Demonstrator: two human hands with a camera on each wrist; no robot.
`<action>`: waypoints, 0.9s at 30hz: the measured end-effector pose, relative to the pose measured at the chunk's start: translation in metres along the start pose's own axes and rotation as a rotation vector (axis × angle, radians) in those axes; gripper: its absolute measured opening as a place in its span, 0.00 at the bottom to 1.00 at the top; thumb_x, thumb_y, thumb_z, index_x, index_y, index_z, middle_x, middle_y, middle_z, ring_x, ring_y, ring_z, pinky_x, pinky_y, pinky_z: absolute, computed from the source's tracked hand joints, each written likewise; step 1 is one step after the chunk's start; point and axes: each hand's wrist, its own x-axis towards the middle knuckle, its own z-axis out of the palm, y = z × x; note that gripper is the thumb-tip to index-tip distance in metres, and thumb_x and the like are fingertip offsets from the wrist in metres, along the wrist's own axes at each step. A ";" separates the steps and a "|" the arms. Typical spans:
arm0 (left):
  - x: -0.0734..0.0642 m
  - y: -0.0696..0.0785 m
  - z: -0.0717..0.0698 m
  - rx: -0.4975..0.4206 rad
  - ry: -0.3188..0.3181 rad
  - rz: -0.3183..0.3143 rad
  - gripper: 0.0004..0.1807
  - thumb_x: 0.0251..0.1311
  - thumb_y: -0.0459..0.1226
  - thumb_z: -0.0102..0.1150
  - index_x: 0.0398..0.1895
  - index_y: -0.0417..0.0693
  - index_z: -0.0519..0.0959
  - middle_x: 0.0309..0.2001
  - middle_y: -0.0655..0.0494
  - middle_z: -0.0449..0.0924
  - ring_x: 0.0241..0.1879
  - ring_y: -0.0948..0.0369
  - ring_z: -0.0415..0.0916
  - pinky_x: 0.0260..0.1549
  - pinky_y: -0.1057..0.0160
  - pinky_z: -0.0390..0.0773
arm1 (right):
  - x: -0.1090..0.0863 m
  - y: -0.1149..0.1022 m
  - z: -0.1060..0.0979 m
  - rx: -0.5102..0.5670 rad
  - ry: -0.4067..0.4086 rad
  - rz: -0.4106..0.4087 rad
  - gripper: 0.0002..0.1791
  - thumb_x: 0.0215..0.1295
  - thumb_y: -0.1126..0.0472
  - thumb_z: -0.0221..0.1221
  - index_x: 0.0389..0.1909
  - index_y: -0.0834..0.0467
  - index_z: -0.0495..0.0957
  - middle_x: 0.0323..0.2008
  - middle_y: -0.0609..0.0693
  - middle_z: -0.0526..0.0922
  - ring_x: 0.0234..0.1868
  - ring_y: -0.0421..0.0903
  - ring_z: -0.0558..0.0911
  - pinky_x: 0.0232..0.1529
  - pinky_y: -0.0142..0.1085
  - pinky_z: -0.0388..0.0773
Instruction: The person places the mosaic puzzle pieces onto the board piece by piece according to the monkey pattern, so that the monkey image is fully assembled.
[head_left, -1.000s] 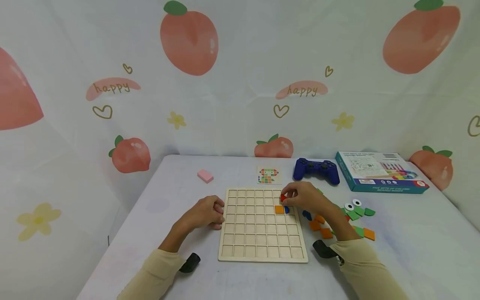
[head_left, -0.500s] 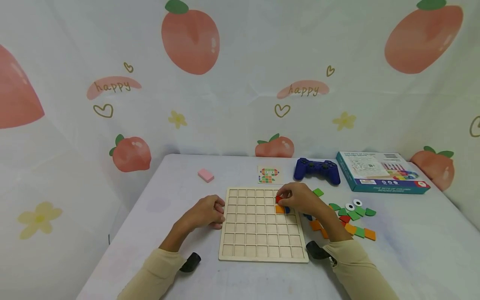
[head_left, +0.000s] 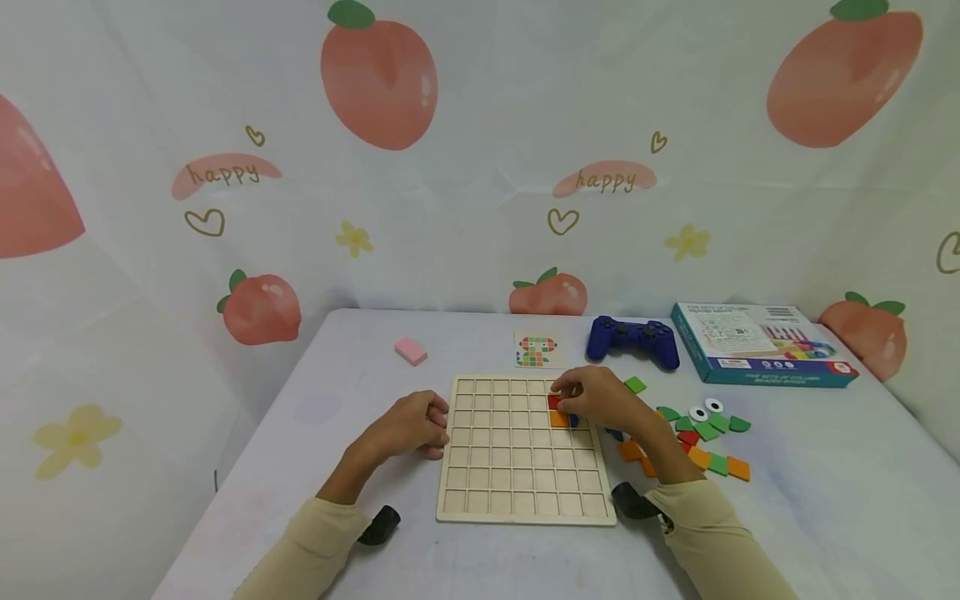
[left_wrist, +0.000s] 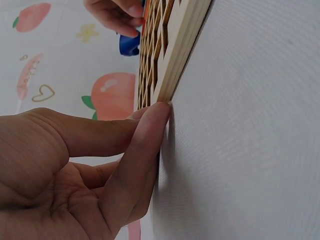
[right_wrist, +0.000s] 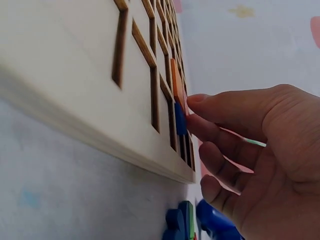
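Observation:
A wooden grid board lies flat in the middle of the table. At its left edge my left hand holds on, thumb and forefinger meeting at the rim in the left wrist view. Over the board's upper right, my right hand pinches a red tile at a grid cell; its thumb and forefinger partly cover the tile. Just below sits an orange square tile in a cell. A blue piece lies beside the orange tile, partly hidden by the right hand in the head view.
Right of the board lie loose orange tiles, green tiles and two eye discs. Behind are a pattern card, a blue game controller, a boxed set and a pink block.
My right hand has moved slightly left with the red tile, from the board's right column to the cell above the orange tile. The left hand stays at the board's edge.

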 end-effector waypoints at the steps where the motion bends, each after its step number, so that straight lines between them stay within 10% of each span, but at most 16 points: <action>1: 0.000 0.000 0.000 0.000 -0.001 0.002 0.23 0.61 0.23 0.65 0.60 0.30 0.75 0.44 0.45 0.78 0.30 0.59 0.81 0.34 0.62 0.89 | -0.001 0.001 -0.001 0.004 0.002 -0.006 0.14 0.67 0.63 0.68 0.52 0.62 0.87 0.38 0.49 0.87 0.39 0.44 0.81 0.42 0.38 0.80; 27: 0.001 -0.002 -0.001 0.002 -0.008 0.014 0.24 0.60 0.24 0.66 0.61 0.30 0.75 0.44 0.45 0.78 0.32 0.58 0.81 0.34 0.62 0.89 | -0.030 0.054 -0.051 -0.008 0.125 0.147 0.21 0.67 0.65 0.68 0.60 0.63 0.83 0.48 0.58 0.87 0.47 0.54 0.82 0.46 0.42 0.84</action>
